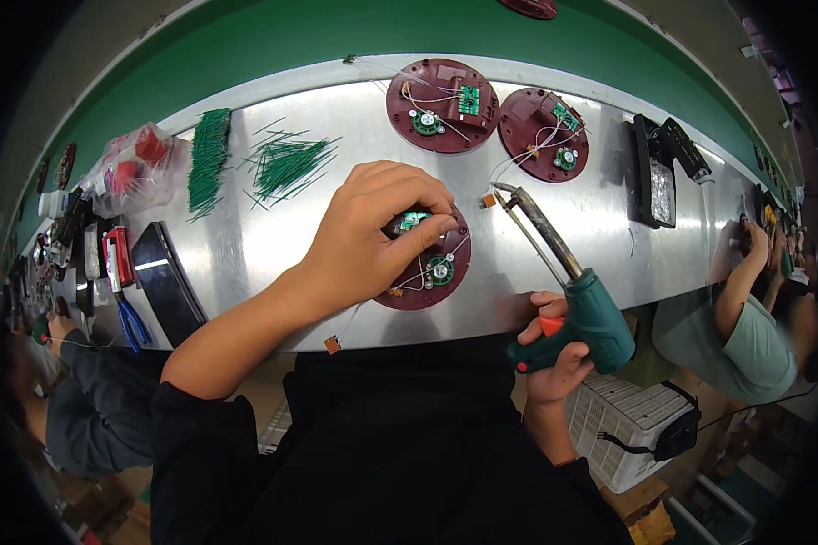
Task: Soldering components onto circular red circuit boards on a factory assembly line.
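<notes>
My right hand (559, 350) grips a green soldering gun (600, 322) with a red trigger. Its metal tip points up and left, apart from the boards. My left hand (386, 218) is closed over the top of a round maroon plastic base (459, 263), thumb and forefinger curled together; what they pinch is hidden. Part of a green circuit board (415, 221) shows beneath the fingers. Lower on that base sit a small round green part (440, 271) and thin pale wires. A small orange-brown piece (333, 344) on a wire lies at the table's near edge.
Two more maroon bases with wired boards, one (441, 104) and another (541, 136), lie at the back. Green wire pieces (291, 165), a bundle (209, 159), a plastic bag (136, 168), a phone (165, 282) and blue-handled pliers (132, 322) are left. Right stands a black tray (650, 173); co-workers flank me.
</notes>
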Available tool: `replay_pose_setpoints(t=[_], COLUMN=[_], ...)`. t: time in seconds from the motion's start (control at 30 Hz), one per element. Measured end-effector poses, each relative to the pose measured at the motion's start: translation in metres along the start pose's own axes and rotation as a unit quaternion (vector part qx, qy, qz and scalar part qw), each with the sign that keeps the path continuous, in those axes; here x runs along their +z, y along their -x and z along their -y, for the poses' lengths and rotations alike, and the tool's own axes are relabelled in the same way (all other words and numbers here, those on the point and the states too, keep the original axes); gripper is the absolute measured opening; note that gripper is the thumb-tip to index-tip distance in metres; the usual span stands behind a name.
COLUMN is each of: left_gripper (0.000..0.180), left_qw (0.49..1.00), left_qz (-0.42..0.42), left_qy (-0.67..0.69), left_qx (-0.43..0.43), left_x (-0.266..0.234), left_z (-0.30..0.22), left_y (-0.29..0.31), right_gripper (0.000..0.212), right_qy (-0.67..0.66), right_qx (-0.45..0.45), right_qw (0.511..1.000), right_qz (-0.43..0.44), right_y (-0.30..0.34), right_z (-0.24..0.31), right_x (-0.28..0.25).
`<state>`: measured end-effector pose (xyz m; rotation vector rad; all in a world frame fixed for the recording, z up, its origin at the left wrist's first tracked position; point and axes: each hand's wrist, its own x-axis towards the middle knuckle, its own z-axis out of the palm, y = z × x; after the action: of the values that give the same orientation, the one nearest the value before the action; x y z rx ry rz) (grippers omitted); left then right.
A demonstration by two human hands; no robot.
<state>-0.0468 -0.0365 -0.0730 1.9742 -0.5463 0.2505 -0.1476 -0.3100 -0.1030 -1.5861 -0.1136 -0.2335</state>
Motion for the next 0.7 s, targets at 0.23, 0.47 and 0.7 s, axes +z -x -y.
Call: replay_pose_setpoints(t=[0.23,0.47,0.7], left_gripper=[0.016,0.018,0.017], left_qw=[0.999,0.997,0.993], left_qz=[0.025,0.041,0.038], left_qy=[0.000,0.015,0.035], left_qx=[-0.046,-0.060,-0.106], left_x=[0.003,0.000,0.003], left_z=[-0.001,-0.002,-0.001], left_y=[0.003,0.000,-0.001], right_gripper=[0.084,0.096,0.085], right_qy=[-0.004,0.083,0.088], right_qx=[0.001,0.023,0.004], right_qw=[1.000,0.995,0.994], right_qz=[-0.004,0.041,0.067], right_y=[-0.001,0.003,0.002], right_z=[0.002,0.009,0.000], right_x=[-0.008,-0.016,-0.025])
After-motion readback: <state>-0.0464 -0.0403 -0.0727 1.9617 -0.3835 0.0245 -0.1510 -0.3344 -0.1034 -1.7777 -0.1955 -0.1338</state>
